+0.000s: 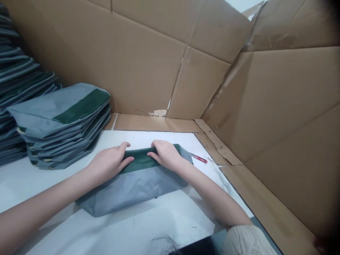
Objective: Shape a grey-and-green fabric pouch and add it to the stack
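A grey fabric piece (127, 191) with a dark green band along its far edge lies on the white table, in front of me. My left hand (113, 159) grips the green edge at its left part, thumb on the near side and fingers over the far side. Farther right along the same edge, my right hand (164, 154) pinches the fabric the same way, its thumb pointing left. A stretch of green band shows between the two hands. The fabric's right corner extends past my right hand.
A stack of folded grey and green pieces (66, 109) stands at the left, beside a taller stack (16, 88) at the far left. A red cutter (200, 158) lies right of the fabric. Cardboard walls (148, 63) enclose the white table (132, 230) behind and at right.
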The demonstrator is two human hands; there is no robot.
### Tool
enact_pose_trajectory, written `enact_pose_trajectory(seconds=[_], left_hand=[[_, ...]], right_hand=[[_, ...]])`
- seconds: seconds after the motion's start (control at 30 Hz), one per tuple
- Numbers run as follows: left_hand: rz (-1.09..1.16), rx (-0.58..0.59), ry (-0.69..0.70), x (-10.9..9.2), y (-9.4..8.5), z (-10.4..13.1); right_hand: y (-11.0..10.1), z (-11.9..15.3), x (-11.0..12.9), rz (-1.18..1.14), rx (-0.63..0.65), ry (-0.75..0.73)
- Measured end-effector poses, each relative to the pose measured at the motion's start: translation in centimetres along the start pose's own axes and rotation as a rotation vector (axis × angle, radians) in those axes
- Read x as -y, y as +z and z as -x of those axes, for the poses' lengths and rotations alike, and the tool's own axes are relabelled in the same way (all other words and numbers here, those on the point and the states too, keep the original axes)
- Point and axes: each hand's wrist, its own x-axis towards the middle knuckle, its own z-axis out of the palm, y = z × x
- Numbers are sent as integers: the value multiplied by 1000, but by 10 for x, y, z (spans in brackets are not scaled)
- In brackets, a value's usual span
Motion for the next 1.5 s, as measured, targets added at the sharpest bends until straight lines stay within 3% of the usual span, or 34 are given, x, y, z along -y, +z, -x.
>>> enact_pose_trajectory(seconds=[0.13,0.23,0.37,0.5,0.67,0.77,0.87,0.93,1.03,1.1,1.23,1.33,1.5], left_hand=[[-290,-222,87,-4,-32,1],[-358,-342,152,0,-37,4],[-370,-331,195,14,-33,15],[-326,-304,133,23,-37,38],[127,-241,76,18,-56,76],[542,-150,-98,16,-74,94],[900,-120,-245,21,-83,107],[1002,-189,-314,29,-83,113],[1064,-335,-422,44,-78,117],[1143,-267,-445,54,-76,118],[1221,20,-360,66,-68,122],[1189,-76,-398,70,-56,123],[1272,-282,-614,76,-40,121]], right_hand=[[-25,-3,13,134,-36,-36],[-23,-6,11,214,-142,-60],[-14,-3,2,258,-302,-199],[-22,12,-3,305,-399,-180],[-39,37,-8,252,-498,-300],[-47,48,-10,98,-418,-237],[-53,55,-15,-101,-210,29],[-53,59,-20,-287,-35,150],[-41,62,-27,-695,146,172],[-28,64,-29,-955,139,247],[-9,62,-30,-1266,-51,525],[-8,60,-28,-1370,-127,591],[-3,70,-15,-1566,-198,498]])
